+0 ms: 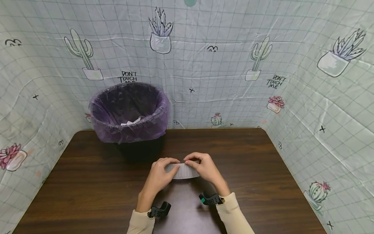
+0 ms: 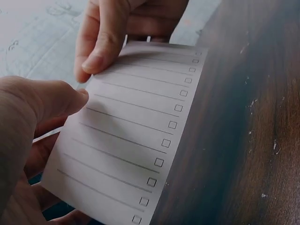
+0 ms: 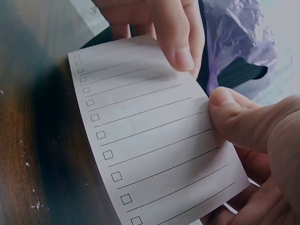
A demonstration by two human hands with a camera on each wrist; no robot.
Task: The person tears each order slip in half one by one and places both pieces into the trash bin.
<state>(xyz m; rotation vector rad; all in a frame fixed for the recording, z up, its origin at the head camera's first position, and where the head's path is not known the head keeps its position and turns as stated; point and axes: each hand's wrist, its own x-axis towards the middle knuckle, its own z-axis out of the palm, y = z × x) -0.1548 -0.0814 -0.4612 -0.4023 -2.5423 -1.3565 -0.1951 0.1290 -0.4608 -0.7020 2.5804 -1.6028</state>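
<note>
Between both hands, above the table, is a white checklist sheet (image 1: 184, 171) with ruled lines and a column of small boxes. Seen from the left wrist, the checklist sheet (image 2: 126, 117) bows slightly. My left hand (image 1: 162, 172) pinches one long edge, thumb on the printed face and fingers behind. Close beside it, my right hand (image 1: 204, 165) pinches the same edge in the same way. The right wrist view shows the checklist sheet (image 3: 145, 126) whole between the two thumbs, with no tear visible. Fingertips behind the paper are partly hidden.
A black bin with a purple liner (image 1: 137, 135) stands behind the left hand, with white paper pieces (image 1: 130, 122) inside. The dark wooden table (image 1: 248, 182) extends under the hands. A patterned cloth (image 1: 198, 74) hangs around its back and sides.
</note>
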